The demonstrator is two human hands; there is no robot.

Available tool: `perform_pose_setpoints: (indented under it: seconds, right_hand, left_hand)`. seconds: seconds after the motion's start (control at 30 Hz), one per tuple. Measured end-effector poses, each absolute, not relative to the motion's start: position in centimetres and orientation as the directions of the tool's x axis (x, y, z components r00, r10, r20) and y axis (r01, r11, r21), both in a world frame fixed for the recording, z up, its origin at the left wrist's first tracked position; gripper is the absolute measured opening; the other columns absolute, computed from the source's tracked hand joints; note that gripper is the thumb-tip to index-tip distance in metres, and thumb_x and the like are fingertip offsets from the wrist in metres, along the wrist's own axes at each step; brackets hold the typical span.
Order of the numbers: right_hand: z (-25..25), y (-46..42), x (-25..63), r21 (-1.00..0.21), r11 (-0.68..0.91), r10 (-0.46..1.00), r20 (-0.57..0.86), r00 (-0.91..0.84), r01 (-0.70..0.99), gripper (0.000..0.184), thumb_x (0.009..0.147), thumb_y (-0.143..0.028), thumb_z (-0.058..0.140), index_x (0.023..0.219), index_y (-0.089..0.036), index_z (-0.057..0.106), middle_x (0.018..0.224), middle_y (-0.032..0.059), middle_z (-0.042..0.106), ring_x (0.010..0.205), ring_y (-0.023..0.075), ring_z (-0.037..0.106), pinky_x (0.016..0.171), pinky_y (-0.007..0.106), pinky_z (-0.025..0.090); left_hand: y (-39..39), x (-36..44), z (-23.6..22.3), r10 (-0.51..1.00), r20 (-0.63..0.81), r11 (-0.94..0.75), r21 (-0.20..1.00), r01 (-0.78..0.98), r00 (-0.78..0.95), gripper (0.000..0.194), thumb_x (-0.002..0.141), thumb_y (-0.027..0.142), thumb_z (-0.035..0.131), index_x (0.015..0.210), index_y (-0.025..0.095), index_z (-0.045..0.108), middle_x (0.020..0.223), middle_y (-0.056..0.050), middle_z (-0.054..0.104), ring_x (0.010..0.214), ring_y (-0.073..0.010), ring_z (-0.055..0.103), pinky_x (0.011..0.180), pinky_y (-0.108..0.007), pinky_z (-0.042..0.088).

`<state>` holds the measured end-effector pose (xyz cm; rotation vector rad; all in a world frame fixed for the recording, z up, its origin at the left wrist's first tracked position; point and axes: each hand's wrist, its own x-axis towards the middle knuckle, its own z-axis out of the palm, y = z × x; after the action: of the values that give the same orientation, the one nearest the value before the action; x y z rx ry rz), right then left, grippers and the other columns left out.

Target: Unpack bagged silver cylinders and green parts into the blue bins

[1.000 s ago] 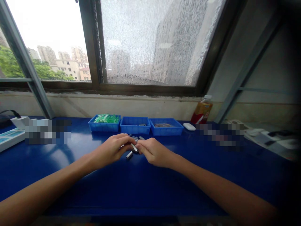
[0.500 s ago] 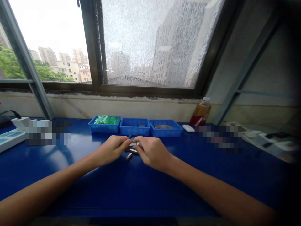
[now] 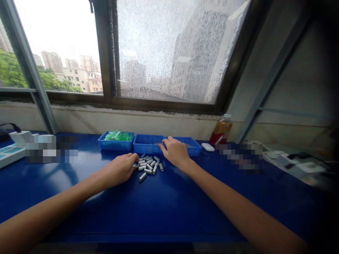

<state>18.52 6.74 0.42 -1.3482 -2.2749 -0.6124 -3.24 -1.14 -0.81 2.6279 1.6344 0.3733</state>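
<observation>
A loose pile of small silver metal cylinders (image 3: 148, 171) lies on the blue tabletop (image 3: 148, 211) between my hands. My left hand (image 3: 123, 168) is at the pile's left edge, its fingers curled down and pinching one silver cylinder. My right hand (image 3: 174, 151) reaches over the front rims of the middle blue bin (image 3: 144, 149) and the right blue bin (image 3: 194, 151). Thumb and forefinger close on a small metal cylinder at the middle bin's right end. My palm hides part of the right bin and its contents.
A third blue bin (image 3: 116, 145), on the left, holds green plastic packets (image 3: 118, 135). At the back right are a white mouse-like object (image 3: 208, 146) and a drink bottle (image 3: 221, 131). A power strip (image 3: 13, 153) lies far left; chargers and cables (image 3: 299, 164) are at the right.
My hands have moved apart. The right went back to the bins, the left slightly left, and the cylinders that were mostly covered by my fingers now show as a pile.
</observation>
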Motion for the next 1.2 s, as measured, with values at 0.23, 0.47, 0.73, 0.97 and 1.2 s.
perform_pose_setpoints:
  seconds: [0.23, 0.47, 0.73, 0.97, 1.2]
  right_hand:
    - [-0.8, 6.7, 18.6, 0.187, 0.531, 0.629, 0.567, -0.532, 0.826, 0.040, 0.080, -0.049, 0.049, 0.101, -0.016, 0.058, 0.105, 0.0123, 0.051, 0.096, 0.0258, 0.046, 0.076, 0.036, 0.039]
    - [-0.9, 6.7, 19.1, 0.161, 0.565, 0.623, 0.559, -0.547, 0.809, 0.031, 0.085, -0.039, 0.044, 0.091, -0.013, 0.058, 0.104, 0.0144, 0.051, 0.096, 0.0238, 0.045, 0.083, 0.035, 0.040]
    - [-0.4, 5.6, 19.2, 0.174, 0.555, 0.643, 0.532, -0.551, 0.814, 0.031, 0.084, -0.039, 0.046, 0.094, -0.012, 0.059, 0.106, 0.0144, 0.052, 0.099, 0.0244, 0.044, 0.085, 0.035, 0.040]
    - [-0.3, 5.1, 19.3, 0.153, 0.570, 0.645, 0.524, -0.556, 0.807, 0.029, 0.083, -0.037, 0.048, 0.093, -0.013, 0.061, 0.104, 0.0132, 0.053, 0.096, 0.0232, 0.046, 0.083, 0.034, 0.039]
    - [0.4, 2.6, 18.2, 0.054, 0.689, 0.563, 0.588, -0.581, 0.722, 0.031, 0.089, -0.036, 0.040, 0.099, -0.014, 0.059, 0.097, 0.0114, 0.058, 0.095, 0.0220, 0.047, 0.080, 0.034, 0.035]
  left_hand:
    - [-0.7, -3.0, -0.7, 0.819, 0.364, -0.532, 0.189, 0.826, 0.444, 0.023, 0.088, 0.020, 0.035, 0.091, 0.015, 0.057, 0.089, -0.007, 0.060, 0.085, -0.0194, 0.054, 0.077, -0.032, 0.043]
    - [-0.7, -2.4, -0.6, 0.753, 0.447, -0.622, 0.243, 0.744, 0.483, 0.024, 0.090, 0.021, 0.035, 0.093, 0.015, 0.059, 0.089, -0.006, 0.059, 0.085, -0.0173, 0.054, 0.078, -0.030, 0.044]
    - [-1.4, -1.7, -0.1, 0.735, 0.483, -0.637, 0.252, 0.728, 0.476, 0.023, 0.090, 0.019, 0.035, 0.085, 0.015, 0.057, 0.086, -0.005, 0.061, 0.083, -0.0161, 0.055, 0.076, -0.028, 0.043]
    - [-1.6, -1.7, -0.1, 0.725, 0.519, -0.643, 0.272, 0.716, 0.453, 0.014, 0.089, 0.019, 0.041, 0.084, 0.016, 0.055, 0.082, -0.003, 0.060, 0.078, -0.0148, 0.054, 0.071, -0.027, 0.043]
    - [-2.2, -1.3, 0.3, 0.680, 0.621, -0.677, 0.325, 0.661, 0.390, 0.015, 0.087, 0.016, 0.041, 0.084, 0.016, 0.055, 0.079, -0.003, 0.059, 0.073, -0.0131, 0.055, 0.068, -0.026, 0.044]
